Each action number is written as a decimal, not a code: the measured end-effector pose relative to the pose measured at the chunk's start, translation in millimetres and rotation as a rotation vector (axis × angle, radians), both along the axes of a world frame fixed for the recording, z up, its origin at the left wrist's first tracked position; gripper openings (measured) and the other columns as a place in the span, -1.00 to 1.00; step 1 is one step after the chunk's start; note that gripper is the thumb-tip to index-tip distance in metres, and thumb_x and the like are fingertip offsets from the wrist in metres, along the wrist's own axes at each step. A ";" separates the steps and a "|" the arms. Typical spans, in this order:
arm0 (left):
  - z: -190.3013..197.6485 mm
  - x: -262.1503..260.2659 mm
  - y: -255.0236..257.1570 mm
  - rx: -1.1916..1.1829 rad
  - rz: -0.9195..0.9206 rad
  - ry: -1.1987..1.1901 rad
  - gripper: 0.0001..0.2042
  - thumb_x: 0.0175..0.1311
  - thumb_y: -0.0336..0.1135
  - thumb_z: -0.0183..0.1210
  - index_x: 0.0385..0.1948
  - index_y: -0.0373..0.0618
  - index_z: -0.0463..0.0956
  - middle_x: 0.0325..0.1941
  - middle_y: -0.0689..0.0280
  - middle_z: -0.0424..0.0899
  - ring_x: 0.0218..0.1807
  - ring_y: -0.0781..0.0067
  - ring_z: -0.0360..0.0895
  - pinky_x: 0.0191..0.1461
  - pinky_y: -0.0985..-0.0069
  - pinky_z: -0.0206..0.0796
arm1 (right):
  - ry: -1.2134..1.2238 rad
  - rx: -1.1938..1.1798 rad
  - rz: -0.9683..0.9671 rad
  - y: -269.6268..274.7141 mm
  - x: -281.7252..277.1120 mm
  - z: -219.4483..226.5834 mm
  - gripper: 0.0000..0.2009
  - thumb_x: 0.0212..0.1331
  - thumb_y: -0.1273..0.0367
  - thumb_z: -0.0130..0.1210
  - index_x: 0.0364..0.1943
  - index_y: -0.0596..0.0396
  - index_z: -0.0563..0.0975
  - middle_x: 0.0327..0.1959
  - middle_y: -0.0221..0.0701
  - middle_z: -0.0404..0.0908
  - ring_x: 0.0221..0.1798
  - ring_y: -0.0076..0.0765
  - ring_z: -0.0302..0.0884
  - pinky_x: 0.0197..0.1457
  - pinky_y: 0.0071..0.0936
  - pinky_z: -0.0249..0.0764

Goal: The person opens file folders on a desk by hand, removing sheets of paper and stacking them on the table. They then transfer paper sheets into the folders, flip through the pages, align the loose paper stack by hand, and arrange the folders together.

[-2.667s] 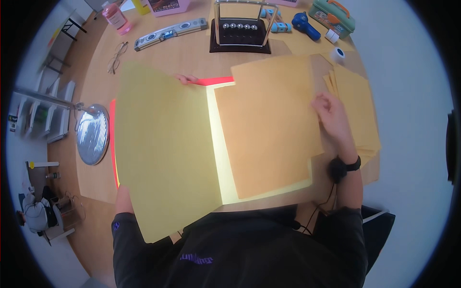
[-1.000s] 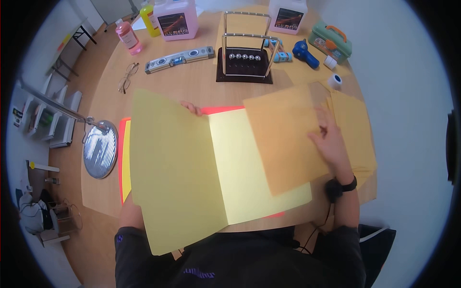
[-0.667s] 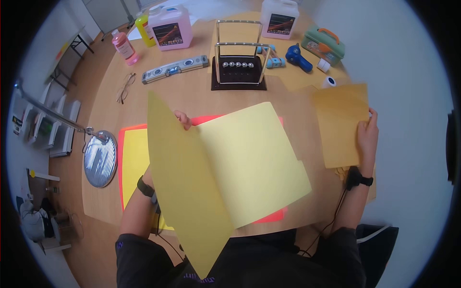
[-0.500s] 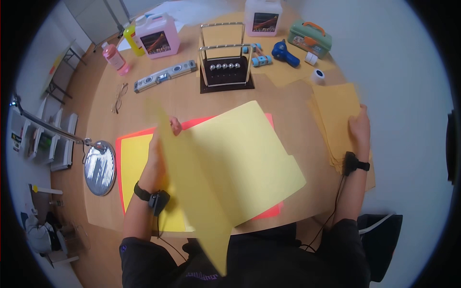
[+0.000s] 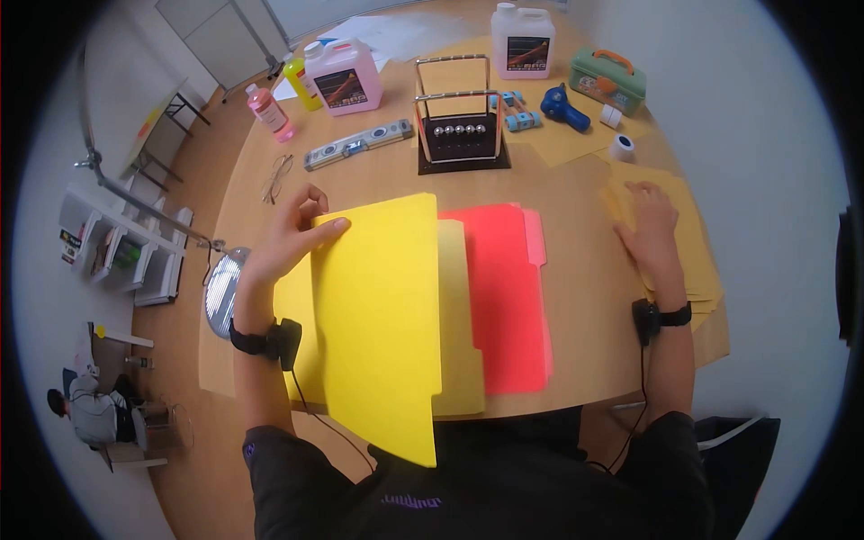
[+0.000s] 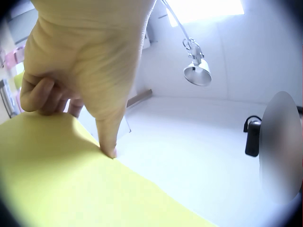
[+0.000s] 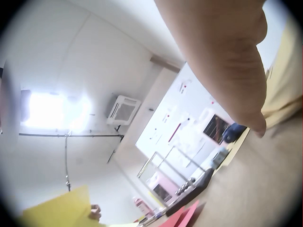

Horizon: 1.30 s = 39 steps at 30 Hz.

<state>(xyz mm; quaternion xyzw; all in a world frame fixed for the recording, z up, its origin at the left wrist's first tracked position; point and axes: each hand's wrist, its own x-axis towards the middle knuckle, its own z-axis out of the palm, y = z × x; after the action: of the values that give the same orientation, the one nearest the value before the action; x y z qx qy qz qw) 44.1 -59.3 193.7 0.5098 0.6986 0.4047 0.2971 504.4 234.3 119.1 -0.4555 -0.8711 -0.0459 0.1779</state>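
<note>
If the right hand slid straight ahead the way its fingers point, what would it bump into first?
Probably the small white tape roll. The right hand lies flat on the stack of tan paper sheets, fingers pointing across the table; beyond the roll sits the green toolbox. Depth is uncertain.

Yellow folder (image 5: 378, 315) up front, paler yellow folder (image 5: 457, 342) under it, red folder (image 5: 504, 297) w/ pink edge; tan envelopes (image 5: 693, 261); green toolbox (image 5: 607, 79) w/ orange handle; wood-tone table (image 5: 576, 306)

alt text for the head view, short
A person's left hand holds the top edge of a raised yellow folder over a red folder on a round wooden table. The right hand rests flat on a stack of brown envelopes.
</note>
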 end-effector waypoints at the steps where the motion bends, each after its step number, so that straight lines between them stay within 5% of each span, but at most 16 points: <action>1: -0.6 -1.6 -3.1 -0.007 0.008 0.003 -0.63 0.24 -0.13 0.45 -0.24 -0.06 0.39 -0.40 0.41 0.56 -0.38 0.67 0.39 -0.40 0.60 0.15 | 0.000 -0.028 0.121 -6.3 -6.9 -1.8 -0.36 0.03 0.36 0.37 0.29 0.01 0.45 0.28 -0.23 0.41 0.37 0.00 0.30 0.41 -0.02 0.19; 3: 0.5 -3.6 -8.1 -0.088 0.121 0.357 -0.57 0.15 -0.08 0.49 -0.26 -0.11 0.41 -0.44 0.32 0.55 -0.38 0.56 0.45 -0.38 0.53 0.24 | -0.014 -0.066 0.203 -15.1 -19.0 -12.0 -0.38 0.04 0.34 0.36 0.27 0.01 0.47 0.27 -0.22 0.41 0.38 0.01 0.30 0.42 -0.01 0.19; 6: -36.1 -24.6 -15.1 -0.156 0.263 0.568 -0.50 0.06 -0.02 0.53 -0.27 -0.16 0.43 -0.42 0.21 0.56 -0.38 0.38 0.52 -0.35 0.41 0.33 | -0.021 -0.170 0.357 -36.2 -33.0 -17.2 -0.42 0.08 0.30 0.33 0.26 0.02 0.48 0.29 -0.19 0.41 0.41 0.04 0.28 0.44 0.01 0.19; 13: -105.5 -67.7 -25.1 -0.214 0.406 0.685 -0.51 0.09 0.00 0.49 -0.26 -0.20 0.45 -0.30 0.01 0.63 -0.22 0.06 0.62 -0.13 0.23 0.45 | -0.072 -0.355 0.795 -101.1 -66.6 -4.2 -0.22 0.13 -0.06 0.35 0.41 -0.05 0.41 0.53 -0.09 0.20 0.54 0.12 0.16 0.56 0.02 0.11; 16: -101.4 -65.3 -24.1 -0.180 0.440 0.664 -0.53 0.14 -0.02 0.46 -0.22 -0.20 0.46 -0.21 -0.02 0.63 -0.12 -0.04 0.62 -0.05 0.19 0.45 | -0.097 -0.420 0.749 -91.9 -66.2 -17.4 -0.12 0.02 -0.15 0.38 0.45 -0.13 0.38 0.55 -0.07 0.15 0.55 0.16 0.12 0.58 0.04 0.08; 21: -66.2 -1.1 -2.0 -0.073 0.292 0.802 -0.57 0.21 -0.05 0.42 -0.15 -0.20 0.50 -0.02 0.03 0.58 -0.06 -0.10 0.58 -0.01 0.17 0.44 | -0.052 -0.435 0.739 -82.2 -63.8 -13.6 -0.13 0.00 -0.11 0.42 0.44 -0.16 0.38 0.56 -0.06 0.14 0.55 0.20 0.11 0.57 0.07 0.10; 23: -64.3 26.8 10.5 -0.010 0.064 0.585 -0.55 0.23 -0.02 0.40 -0.04 -0.15 0.52 0.03 0.10 0.60 0.02 0.01 0.56 0.07 0.21 0.44 | -0.054 -0.432 0.745 -81.5 -64.6 -11.7 -0.13 0.00 -0.10 0.43 0.44 -0.16 0.39 0.56 -0.06 0.14 0.55 0.21 0.11 0.57 0.08 0.10; 27: -48.5 92.6 6.3 -0.188 -0.295 0.752 -0.37 0.21 0.08 0.39 0.13 -0.29 0.54 0.09 -0.04 0.63 0.24 -0.10 0.49 0.33 0.14 0.36 | -0.057 -0.451 0.740 -81.3 -65.0 -9.0 -0.12 -0.03 -0.07 0.46 0.44 -0.17 0.38 0.56 -0.05 0.12 0.56 0.21 0.09 0.58 0.08 0.09; 33: -63.7 134.0 -11.1 -0.231 -0.313 0.900 -0.14 0.23 0.32 0.24 0.32 -0.33 0.37 0.30 -0.26 0.44 0.45 -0.33 0.27 0.46 0.07 0.25 | -0.005 -0.529 0.718 -75.9 -54.6 -7.2 -0.13 -0.03 0.01 0.48 0.44 -0.16 0.38 0.58 -0.05 0.07 0.58 0.22 0.03 0.60 0.07 0.07; 35: -67.9 141.4 -10.8 -0.252 -0.313 0.890 -0.06 0.25 0.39 0.17 0.43 -0.27 0.23 0.43 -0.37 0.24 0.50 -0.43 0.16 0.50 0.01 0.19 | -0.025 -0.535 0.709 -73.9 -53.8 -4.5 -0.14 -0.02 0.03 0.48 0.44 -0.16 0.37 0.59 -0.05 0.06 0.59 0.23 0.02 0.61 0.06 0.06; 36: -69.1 144.4 -12.1 -0.221 -0.315 0.801 -0.02 0.26 0.49 0.02 0.40 -0.32 0.23 0.37 -0.57 0.19 0.46 -0.62 0.14 0.50 -0.09 0.15 | -0.028 -0.544 0.718 -71.5 -52.6 -3.6 -0.15 -0.01 0.06 0.48 0.44 -0.16 0.37 0.59 -0.05 0.06 0.59 0.23 0.01 0.61 0.05 0.06; 39: -73.5 149.5 -14.0 -0.216 -0.284 0.771 -0.02 0.27 0.49 0.02 0.43 -0.30 0.21 0.39 -0.59 0.16 0.46 -0.62 0.15 0.50 -0.10 0.13 | -0.032 -0.560 0.730 -69.3 -51.7 -2.0 -0.16 0.00 0.09 0.47 0.44 -0.16 0.37 0.58 -0.05 0.06 0.59 0.22 -0.01 0.61 0.04 0.05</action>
<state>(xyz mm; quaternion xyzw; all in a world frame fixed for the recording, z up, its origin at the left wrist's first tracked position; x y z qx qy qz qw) 193.6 -73.3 120.3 0.6811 0.7197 0.0638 0.1186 452.6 164.9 117.1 -0.1486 -0.9560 0.2499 0.0389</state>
